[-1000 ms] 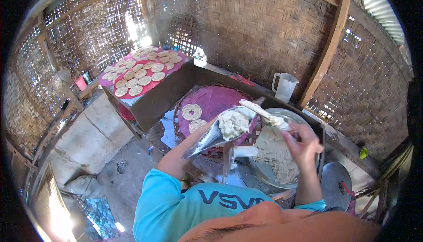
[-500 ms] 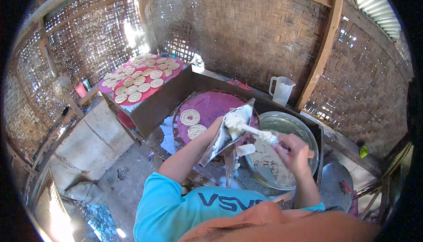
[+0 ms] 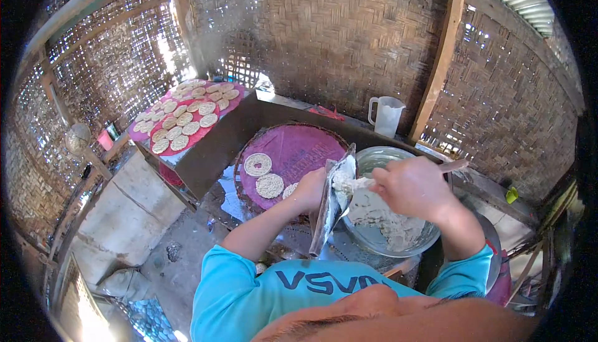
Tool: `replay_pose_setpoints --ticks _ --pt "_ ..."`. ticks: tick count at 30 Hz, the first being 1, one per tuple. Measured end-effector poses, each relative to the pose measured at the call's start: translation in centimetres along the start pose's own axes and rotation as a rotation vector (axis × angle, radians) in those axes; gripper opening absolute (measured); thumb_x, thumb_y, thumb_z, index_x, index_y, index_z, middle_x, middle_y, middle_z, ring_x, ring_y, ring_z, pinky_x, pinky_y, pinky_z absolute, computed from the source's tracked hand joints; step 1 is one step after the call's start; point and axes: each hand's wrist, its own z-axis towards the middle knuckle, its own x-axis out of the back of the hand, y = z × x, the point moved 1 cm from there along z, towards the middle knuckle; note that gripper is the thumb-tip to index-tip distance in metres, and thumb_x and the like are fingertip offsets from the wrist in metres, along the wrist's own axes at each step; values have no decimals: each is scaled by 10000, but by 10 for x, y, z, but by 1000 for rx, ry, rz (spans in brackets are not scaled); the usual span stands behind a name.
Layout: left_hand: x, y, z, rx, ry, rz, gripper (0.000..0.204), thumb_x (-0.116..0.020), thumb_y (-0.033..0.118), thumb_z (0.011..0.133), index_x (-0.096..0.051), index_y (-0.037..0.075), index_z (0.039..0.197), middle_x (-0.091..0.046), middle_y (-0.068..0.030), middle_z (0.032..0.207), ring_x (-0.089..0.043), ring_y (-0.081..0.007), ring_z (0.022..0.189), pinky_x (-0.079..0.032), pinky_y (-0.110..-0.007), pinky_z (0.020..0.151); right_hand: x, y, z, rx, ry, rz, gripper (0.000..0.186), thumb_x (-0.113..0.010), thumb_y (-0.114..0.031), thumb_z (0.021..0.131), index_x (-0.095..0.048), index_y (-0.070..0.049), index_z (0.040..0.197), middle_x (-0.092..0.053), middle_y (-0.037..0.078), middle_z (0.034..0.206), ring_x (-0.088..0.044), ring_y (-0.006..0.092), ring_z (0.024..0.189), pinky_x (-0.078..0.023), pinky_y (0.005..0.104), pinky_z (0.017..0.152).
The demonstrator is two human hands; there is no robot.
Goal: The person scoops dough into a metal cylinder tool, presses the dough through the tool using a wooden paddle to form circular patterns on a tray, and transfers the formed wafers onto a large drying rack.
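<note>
My left hand (image 3: 309,190) grips a V-shaped, grey-sided holder (image 3: 324,220) smeared with white batter, its upper end tilted open toward the right. My right hand (image 3: 412,186) is closed around the handle (image 3: 453,166) of a batter-coated spoon or spatula, whose head meets the batter (image 3: 344,177) inside the holder. Below my right hand stands a wide metal basin (image 3: 430,242) with thick pale dough (image 3: 398,227) in it. On a round tray with a purple-pink cloth (image 3: 305,149) lie a batter ring (image 3: 257,164) and flat rounds (image 3: 270,186); one is partly hidden by my left hand.
A raised board at the left bears pink cloths (image 3: 198,129) with several pale rounds (image 3: 177,131). Behind the basin stands a translucent pitcher (image 3: 387,118) near the woven bamboo wall (image 3: 324,43). A pink cup (image 3: 105,139) is at the far left.
My right hand has moved up, its forearm swinging outward, with the spoon's head still at the holder. The holder has turned more upright. The whole view has shifted slightly.
</note>
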Motion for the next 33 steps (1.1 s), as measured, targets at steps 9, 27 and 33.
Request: replay_pose_setpoints --ticks 9,27,33 --pt "2 -50 8 -82 -19 -136 357 -634 268 711 -599 60 998 -621 -167 947 -598 -305 885 -447 -379 773 -25 -1 -27 357 640 -487 227 -648 -191 647 -609 -100 851 -539 10 727 -509 124 563 -362 262 485" --pt "-8 -21 47 -196 236 -634 377 -597 185 709 -521 13 1036 -602 -123 937 -587 -243 862 -453 -366 785 -118 19 -53 -579 878 685 175 -717 -43 662 -634 -6 811 -600 67 633 -537 107 514 -417 244 480" --pt "-16 -33 57 -102 107 -829 250 -401 133 843 -550 26 1013 -596 -111 900 -588 -215 812 -469 -368 745 -121 1 -31 -251 955 370 151 -730 -56 617 -625 -48 725 -616 95 662 -589 213 548 -455 300 510"
